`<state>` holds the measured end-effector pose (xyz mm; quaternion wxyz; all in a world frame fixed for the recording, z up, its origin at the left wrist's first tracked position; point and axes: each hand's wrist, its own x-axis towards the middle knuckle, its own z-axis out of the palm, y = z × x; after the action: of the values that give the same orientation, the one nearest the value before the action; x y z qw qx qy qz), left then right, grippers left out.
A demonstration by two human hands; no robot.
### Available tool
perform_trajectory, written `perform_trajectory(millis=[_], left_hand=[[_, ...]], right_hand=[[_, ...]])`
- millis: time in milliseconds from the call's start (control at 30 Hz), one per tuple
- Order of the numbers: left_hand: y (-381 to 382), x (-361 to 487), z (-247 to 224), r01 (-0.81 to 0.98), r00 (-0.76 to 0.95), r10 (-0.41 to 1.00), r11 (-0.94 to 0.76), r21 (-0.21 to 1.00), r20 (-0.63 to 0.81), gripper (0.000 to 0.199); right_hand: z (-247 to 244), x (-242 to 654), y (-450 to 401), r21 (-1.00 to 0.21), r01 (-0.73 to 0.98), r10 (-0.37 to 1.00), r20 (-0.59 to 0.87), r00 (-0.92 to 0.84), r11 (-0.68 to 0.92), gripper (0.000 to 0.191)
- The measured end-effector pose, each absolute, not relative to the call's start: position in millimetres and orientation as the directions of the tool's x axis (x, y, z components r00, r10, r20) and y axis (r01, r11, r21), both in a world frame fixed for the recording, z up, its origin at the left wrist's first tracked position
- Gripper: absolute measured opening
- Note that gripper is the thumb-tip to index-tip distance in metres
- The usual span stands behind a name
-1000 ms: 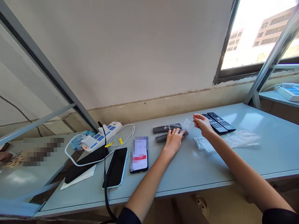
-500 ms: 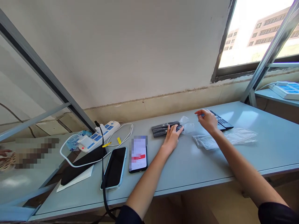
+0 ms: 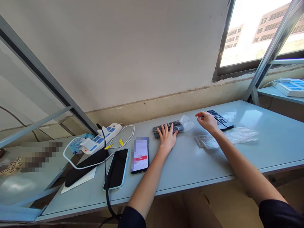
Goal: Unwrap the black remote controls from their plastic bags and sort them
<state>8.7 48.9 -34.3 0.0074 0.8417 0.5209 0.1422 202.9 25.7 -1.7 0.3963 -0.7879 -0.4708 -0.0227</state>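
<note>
On the bagged remotes point(image 3: 155, 132), the left hand point(image 3: 167, 139) lies splayed; the right hand point(image 3: 207, 122) hovers, loosely curled

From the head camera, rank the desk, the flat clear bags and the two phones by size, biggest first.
Desk
Flat clear bags, together
Dark-screened phone and lit phone: too alike to rank; the dark one looks nearer.

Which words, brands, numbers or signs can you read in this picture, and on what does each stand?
None can be read.
Lit phone: text blurred.
Remotes at right, wrapped remotes: markings too small.
Yellow tag, power strip: too small.
</note>
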Motion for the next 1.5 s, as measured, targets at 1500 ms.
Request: perform_trajectory(millis=[1500], left_hand=[[32.2, 7.2, -0.5, 0.586, 0.472, 0.615, -0.754, 0.297, 0.631, 0.021]], right_hand=[[-14.5, 220.9, 32.8, -0.539, 0.807, 0.686, 0.493, 0.535, -0.241, 0.025]])
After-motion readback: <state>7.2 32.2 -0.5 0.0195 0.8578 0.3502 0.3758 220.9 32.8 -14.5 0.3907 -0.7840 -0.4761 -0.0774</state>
